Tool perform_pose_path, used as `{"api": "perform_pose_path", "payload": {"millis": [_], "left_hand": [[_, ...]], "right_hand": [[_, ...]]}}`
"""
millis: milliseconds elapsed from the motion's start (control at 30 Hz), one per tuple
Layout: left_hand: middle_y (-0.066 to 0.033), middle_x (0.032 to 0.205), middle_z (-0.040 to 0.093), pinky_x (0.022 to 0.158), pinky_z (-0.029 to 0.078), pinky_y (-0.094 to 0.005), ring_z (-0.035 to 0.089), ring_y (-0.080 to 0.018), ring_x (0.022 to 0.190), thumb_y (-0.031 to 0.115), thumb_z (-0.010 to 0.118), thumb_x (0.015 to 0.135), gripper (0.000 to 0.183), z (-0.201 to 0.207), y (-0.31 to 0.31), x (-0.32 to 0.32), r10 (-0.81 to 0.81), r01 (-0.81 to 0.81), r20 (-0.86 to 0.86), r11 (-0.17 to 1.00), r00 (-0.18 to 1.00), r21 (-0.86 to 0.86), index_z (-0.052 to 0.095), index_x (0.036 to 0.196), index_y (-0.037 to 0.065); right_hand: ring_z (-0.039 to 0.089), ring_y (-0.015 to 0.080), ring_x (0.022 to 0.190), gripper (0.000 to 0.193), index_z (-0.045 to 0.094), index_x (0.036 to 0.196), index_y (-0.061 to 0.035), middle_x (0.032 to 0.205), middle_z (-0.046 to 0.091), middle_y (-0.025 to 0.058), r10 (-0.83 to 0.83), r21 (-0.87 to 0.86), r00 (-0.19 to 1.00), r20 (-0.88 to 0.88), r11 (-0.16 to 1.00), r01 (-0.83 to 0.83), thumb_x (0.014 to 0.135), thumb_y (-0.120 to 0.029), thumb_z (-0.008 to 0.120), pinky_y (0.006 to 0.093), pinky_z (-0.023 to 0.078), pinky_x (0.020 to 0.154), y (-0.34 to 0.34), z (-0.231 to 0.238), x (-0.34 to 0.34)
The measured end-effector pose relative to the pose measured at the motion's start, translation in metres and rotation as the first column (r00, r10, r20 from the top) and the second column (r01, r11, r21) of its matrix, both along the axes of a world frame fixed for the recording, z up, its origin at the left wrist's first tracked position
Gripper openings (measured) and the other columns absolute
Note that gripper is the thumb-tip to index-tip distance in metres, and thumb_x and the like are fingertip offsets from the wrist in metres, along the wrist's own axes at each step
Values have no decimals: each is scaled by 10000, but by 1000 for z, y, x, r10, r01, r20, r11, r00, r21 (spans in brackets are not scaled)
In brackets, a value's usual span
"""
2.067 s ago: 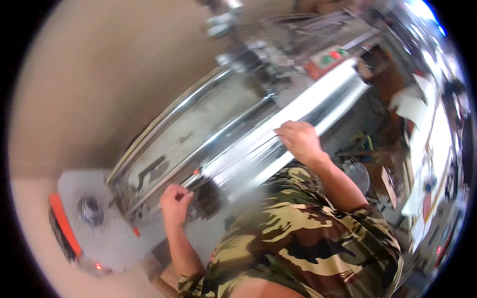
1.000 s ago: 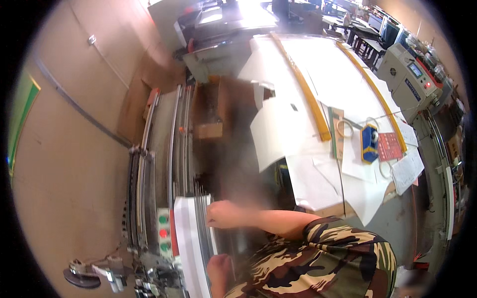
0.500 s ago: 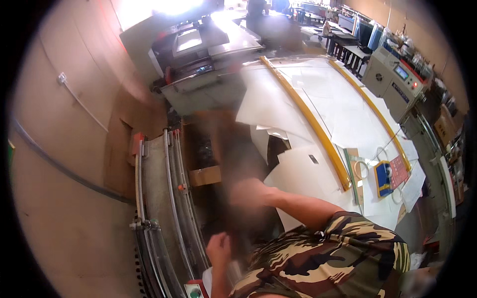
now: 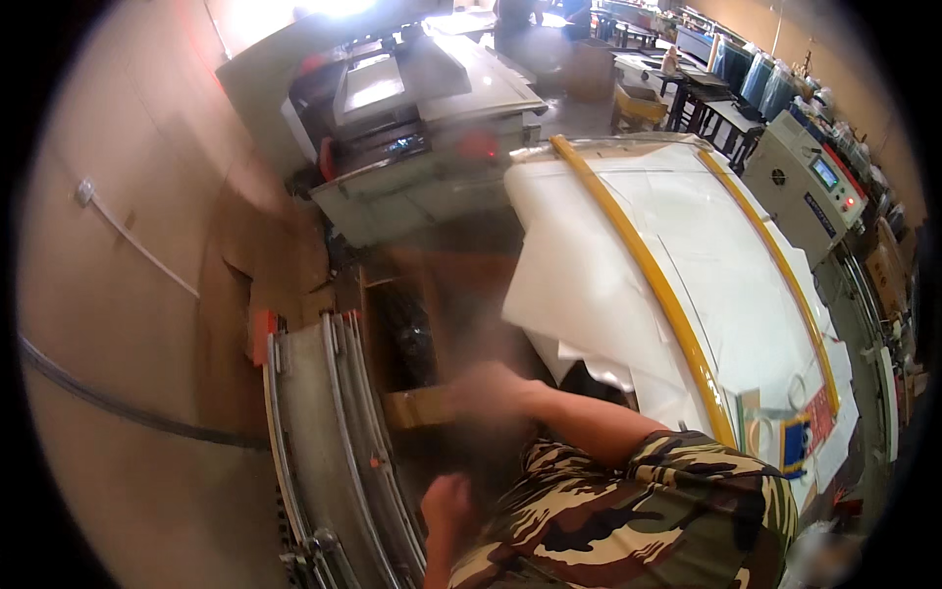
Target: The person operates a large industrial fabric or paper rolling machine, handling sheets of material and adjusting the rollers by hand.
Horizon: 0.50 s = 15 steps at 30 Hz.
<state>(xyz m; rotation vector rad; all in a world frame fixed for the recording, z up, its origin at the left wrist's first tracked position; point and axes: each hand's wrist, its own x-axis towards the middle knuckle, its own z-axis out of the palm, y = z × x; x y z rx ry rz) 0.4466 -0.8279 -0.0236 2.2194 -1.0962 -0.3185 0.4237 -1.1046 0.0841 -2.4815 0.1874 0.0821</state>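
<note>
My left hand is low in the picture, beside the long metal rails of a machine, and apart from them. Its fingers look folded in, with nothing showing in them. Farther out, my right hand reaches across in front of my body, above the floor near an open cardboard box. A blurred patch covers its fingers, so I cannot make out their shape or whether they hold anything. Dark plastic lies in the box.
Right of me stands a table with white sheets and two yellow bars. A blue-and-yellow object lies at its near end. Behind are a large machine and a control cabinet. A wall bounds the left.
The view has shifted, and the sheet-covered table now sits farther right and lower. Both hands remain in front of my body, the left slightly lower in the picture.
</note>
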Motion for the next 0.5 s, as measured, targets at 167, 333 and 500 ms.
{"api": "perform_pose_path", "payload": {"millis": [167,333,500], "left_hand": [[-161,923,701,784,532,-443,677,-354,872,241,706,865,229,12,-39,33,231,-204,-97,952,968,226,744,982,47],[-165,878,696,769,536,-434,681,-334,836,201,734,851,212,17,-84,75,341,-298,-119,912,932,282,741,960,21],[-174,958,718,821,537,-441,684,-358,909,234,711,848,245,-58,-109,135,238,-217,-90,955,967,203,753,998,45]], "right_hand": [[698,369,874,186,742,1004,-101,936,734,149,199,162,965,172,960,-227,913,-208,620,473,559,782,-39,-4,92],[701,359,900,204,738,1068,-115,949,736,144,317,69,926,203,939,-336,892,-158,645,452,557,800,-99,14,170],[702,340,927,205,745,1083,-120,979,747,113,242,163,944,222,946,-281,911,-178,650,443,554,828,-186,19,210]]}}
